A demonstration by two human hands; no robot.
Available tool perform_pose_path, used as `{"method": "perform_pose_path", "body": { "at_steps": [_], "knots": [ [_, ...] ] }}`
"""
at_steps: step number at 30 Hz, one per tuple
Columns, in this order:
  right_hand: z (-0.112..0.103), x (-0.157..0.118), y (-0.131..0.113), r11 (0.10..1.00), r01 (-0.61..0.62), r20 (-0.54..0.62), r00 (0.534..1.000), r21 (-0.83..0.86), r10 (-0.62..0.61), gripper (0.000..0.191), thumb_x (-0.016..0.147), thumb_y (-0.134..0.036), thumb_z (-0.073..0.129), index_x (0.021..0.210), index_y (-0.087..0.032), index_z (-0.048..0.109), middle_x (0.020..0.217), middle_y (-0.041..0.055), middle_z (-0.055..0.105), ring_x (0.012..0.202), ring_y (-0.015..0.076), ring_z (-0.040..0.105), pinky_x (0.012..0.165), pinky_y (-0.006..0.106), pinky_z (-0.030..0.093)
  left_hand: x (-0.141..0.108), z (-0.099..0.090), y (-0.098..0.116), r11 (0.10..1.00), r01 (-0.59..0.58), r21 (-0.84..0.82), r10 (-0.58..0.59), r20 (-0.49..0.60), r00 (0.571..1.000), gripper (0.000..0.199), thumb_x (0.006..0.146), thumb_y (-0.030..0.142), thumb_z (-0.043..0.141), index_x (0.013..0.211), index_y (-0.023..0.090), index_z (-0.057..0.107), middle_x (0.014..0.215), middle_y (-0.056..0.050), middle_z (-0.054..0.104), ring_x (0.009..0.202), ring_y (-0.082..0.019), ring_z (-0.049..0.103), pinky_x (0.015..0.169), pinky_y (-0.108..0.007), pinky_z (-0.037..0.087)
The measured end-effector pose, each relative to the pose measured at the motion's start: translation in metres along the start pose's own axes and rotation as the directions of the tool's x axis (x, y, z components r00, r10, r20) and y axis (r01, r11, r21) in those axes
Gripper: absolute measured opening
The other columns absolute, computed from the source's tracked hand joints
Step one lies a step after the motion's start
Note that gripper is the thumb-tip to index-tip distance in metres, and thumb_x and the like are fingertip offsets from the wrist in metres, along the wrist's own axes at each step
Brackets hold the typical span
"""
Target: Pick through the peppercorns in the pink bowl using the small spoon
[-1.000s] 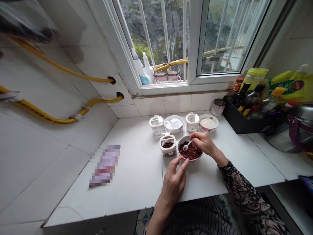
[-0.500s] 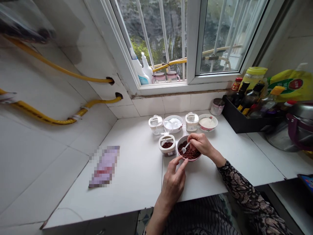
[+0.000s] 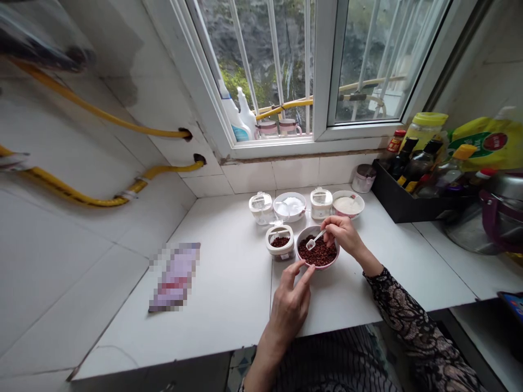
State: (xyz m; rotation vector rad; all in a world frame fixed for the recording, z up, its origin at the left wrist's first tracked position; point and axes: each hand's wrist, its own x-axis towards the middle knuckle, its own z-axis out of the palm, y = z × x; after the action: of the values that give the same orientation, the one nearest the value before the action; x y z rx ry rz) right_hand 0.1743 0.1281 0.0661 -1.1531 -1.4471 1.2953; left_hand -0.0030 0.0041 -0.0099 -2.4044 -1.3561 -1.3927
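Note:
My right hand (image 3: 342, 235) pinches the handle of a small white spoon (image 3: 311, 244), its bowl over the dark reddish grains in a bowl (image 3: 317, 266). Fingertips of my left hand (image 3: 291, 302) touch the near rim of that bowl, fingers apart. Just left of it stands a jar (image 3: 280, 245) with similar grains, its clear lid raised. Behind are a jar (image 3: 261, 209) at the left, a bowl of white powder (image 3: 290, 206), another jar (image 3: 321, 203) and a bowl of pale grains (image 3: 348, 204).
A black box (image 3: 412, 206) of bottles stands at the right, beside a metal pot (image 3: 474, 231). A small lidded jar (image 3: 363, 178) is near the wall. A blurred purple packet (image 3: 176, 277) lies at the left.
My right hand has moved slightly right with the spoon, whose bowl is now raised a little from the grains. My left hand has stayed at the rim.

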Motion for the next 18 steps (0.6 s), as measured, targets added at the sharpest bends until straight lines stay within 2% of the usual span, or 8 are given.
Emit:
{"method": "perform_pose_path", "body": {
  "at_steps": [6, 13, 18],
  "knots": [
    [0.0016, -0.0016, -0.0021, 0.999, 0.026, -0.022, 0.999, -0.024, -0.027, 0.014, 0.062, -0.024, 0.050, 0.064, -0.018, 0.062, 0.045, -0.0027, 0.062, 0.034, 0.0106, 0.053, 0.036, 0.019, 0.042, 0.0004, -0.0001, -0.0005, 1.000, -0.003, 0.001, 0.003, 0.007, 1.000, 0.056, 0.089, -0.002, 0.045, 0.139, 0.023, 0.051, 0.128, -0.013, 0.054, 0.117, -0.022, 0.058, 0.093, -0.036, 0.059],
    [-0.0014, 0.0031, 0.0000, 0.991, -0.058, 0.021, 0.998, 0.122, 0.056, 0.012, 0.059, -0.026, 0.054, 0.065, -0.017, 0.062, 0.044, -0.0021, 0.063, 0.031, 0.0114, 0.054, 0.034, 0.019, 0.043, -0.0010, 0.0005, -0.0002, 1.000, 0.019, -0.014, -0.019, 0.006, 1.000, 0.057, 0.090, -0.001, 0.044, 0.140, 0.026, 0.050, 0.128, -0.013, 0.055, 0.117, -0.023, 0.059, 0.093, -0.038, 0.059],
    [-0.0004, 0.0030, -0.0008, 0.978, -0.028, 0.051, 0.999, 0.208, 0.017, 0.014, 0.064, -0.028, 0.062, 0.071, -0.017, 0.063, 0.050, -0.0006, 0.066, 0.037, 0.0126, 0.059, 0.041, 0.022, 0.050, -0.0002, -0.0002, 0.0000, 1.000, 0.009, -0.007, -0.009, 0.011, 1.000, 0.056, 0.090, -0.001, 0.045, 0.140, 0.025, 0.051, 0.128, -0.012, 0.055, 0.117, -0.022, 0.059, 0.093, -0.036, 0.059]
  ]
}}
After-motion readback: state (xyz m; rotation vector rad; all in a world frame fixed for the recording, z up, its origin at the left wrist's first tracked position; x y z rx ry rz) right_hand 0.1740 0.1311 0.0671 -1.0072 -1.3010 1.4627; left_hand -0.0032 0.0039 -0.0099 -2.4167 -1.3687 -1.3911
